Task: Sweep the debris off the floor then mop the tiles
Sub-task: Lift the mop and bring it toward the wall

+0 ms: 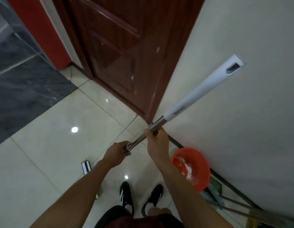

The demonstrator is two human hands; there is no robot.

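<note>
I hold a mop (pixel 192 99) with a steel shaft and a long white grip that points up to the right, toward the wall. My left hand (pixel 117 152) grips the lower steel shaft. My right hand (pixel 157 139) grips the shaft just below the white grip. The flat mop head (pixel 86 167) rests on the glossy cream floor tiles (pixel 52 153), partly hidden behind my left forearm. A red dustpan (pixel 191 167) holding paper scraps and other debris sits by the wall at my right.
A dark red wooden door (pixel 120 51) stands ahead in the corner. The cream wall (pixel 241 112) runs along the right. A broom with a green head (pixel 213 193) and thin poles lies at the wall's foot. Dark grey tiles (pixel 24 89) lie to the left. My black shoes (pixel 126 195) are below.
</note>
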